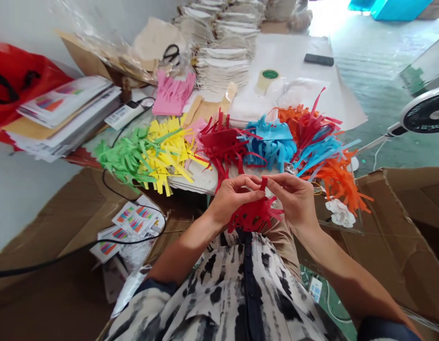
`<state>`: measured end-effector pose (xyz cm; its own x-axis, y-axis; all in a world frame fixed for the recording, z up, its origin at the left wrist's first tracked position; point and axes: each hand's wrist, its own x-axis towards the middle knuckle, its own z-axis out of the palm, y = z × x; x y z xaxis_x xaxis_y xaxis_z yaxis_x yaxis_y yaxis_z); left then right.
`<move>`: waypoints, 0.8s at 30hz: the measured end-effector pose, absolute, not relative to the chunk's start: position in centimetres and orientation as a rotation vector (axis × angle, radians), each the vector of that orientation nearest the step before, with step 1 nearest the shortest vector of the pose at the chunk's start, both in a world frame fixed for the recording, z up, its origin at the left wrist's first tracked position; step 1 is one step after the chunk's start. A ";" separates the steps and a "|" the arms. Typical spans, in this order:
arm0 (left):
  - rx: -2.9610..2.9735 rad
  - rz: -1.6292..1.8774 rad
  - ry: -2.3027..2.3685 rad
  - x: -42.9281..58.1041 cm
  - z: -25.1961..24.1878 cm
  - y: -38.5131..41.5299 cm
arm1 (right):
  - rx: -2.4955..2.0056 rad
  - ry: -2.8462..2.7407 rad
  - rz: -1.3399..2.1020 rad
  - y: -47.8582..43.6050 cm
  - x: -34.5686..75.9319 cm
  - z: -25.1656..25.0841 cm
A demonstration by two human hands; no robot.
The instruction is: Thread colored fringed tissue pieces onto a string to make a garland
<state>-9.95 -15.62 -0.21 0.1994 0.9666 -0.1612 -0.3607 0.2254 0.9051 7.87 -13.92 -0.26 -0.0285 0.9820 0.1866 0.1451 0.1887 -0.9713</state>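
Between my two hands hangs a red fringed paper tassel [255, 214], its cut strips spreading down over my lap. My left hand [235, 194] pinches the tassel's narrow top from the left. From the right, my right hand [294, 196] grips the same top end with thumb and forefinger. Just beyond, along the table's near edge, lie heaps of fringed paper: dark red [224, 142], blue [271, 142], yellow [168, 151] and green [123, 154]. Orange fringe [342, 182] droops over the edge to my right.
Pink fringed sheets [174, 92], black-handled scissors [171, 54], a tape roll [268, 80] and stacked pale bundles [223, 66] are farther back. A white fan [425, 111] stands at right. Cardboard boxes [393, 241] flank me, and a black cable [80, 248] crosses at left.
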 end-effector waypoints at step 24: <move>0.729 1.209 1.060 -13.7 -2.1 -14.8 | -1.796 -2.408 0.114 14.2 1.5 2.1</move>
<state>-13.68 -14.77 -2.08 0.0099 0.9678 -0.2517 -0.3759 0.2369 0.8959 1.49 14.16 2.07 -0.2805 0.9578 0.0629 0.9476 0.2868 -0.1410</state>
